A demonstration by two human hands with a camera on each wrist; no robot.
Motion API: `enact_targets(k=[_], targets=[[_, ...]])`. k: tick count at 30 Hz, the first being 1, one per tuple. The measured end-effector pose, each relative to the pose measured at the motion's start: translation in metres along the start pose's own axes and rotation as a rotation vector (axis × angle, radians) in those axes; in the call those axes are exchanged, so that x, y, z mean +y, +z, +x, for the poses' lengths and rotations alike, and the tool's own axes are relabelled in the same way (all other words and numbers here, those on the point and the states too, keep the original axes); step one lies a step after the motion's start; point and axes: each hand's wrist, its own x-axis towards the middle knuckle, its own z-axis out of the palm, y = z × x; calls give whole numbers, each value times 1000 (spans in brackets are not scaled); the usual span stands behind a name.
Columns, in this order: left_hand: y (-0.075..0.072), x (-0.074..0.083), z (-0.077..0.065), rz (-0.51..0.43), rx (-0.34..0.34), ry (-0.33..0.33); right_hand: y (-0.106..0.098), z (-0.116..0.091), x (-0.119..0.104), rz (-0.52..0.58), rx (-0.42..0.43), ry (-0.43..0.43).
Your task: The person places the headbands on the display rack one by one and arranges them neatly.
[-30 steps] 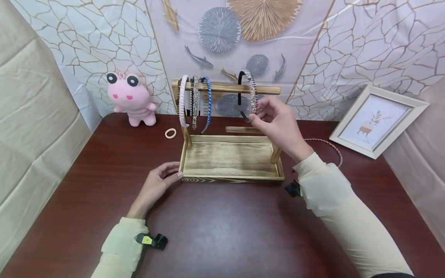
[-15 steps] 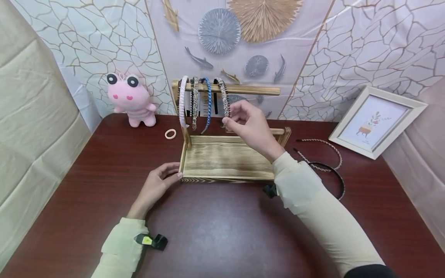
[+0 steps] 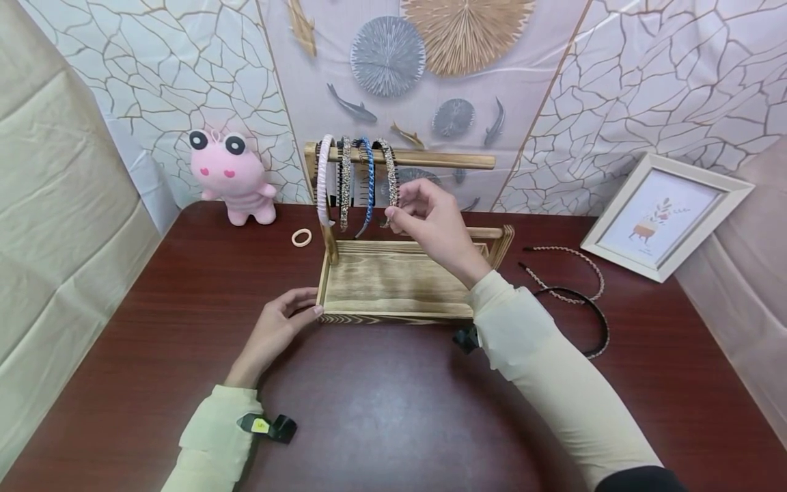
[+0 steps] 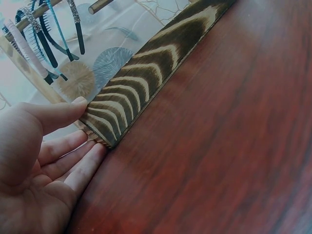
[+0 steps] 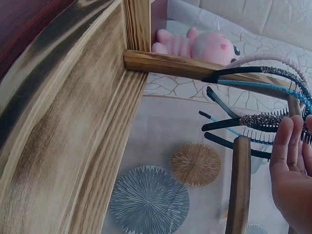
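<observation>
Bands: six in view. Four hang on the stand's bar [image 3: 451, 160], left to right pink band [image 3: 323, 181], left glitter band [image 3: 345, 188], blue band [image 3: 369, 183], right glitter band [image 3: 390, 167]; two on the table [image 3: 369, 403] at right, braided band [image 3: 594, 264] and dark band [image 3: 606, 324], overlapping. One stand [image 3: 393, 280], one ring [image 3: 294, 238], one plush [image 3: 236, 171] far left, one picture frame [image 3: 660, 215] far right. Right hand [image 3: 436, 222] pinches right glitter band low, thumb and fingers nearly together. Left hand [image 3: 279, 324] grips stand's near left corner, thumb apart from fingers. Since a second ago right glitter band has moved left along the bar, now just beside blue band; left hand unmoved
</observation>
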Motion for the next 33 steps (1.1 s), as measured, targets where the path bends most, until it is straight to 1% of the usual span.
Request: enact_targets(k=[8, 14, 24, 33], targets=[[0, 0, 1, -2, 9, 9, 1, 0, -1, 8, 10, -11], [0, 0, 1, -6, 6, 14, 1, 1, 1, 34, 19, -2], [1, 2, 0, -9, 5, 20, 0, 1, 0, 29, 22, 10], [0, 0, 0, -5, 6, 11, -3, -3, -1, 28, -4, 34]])
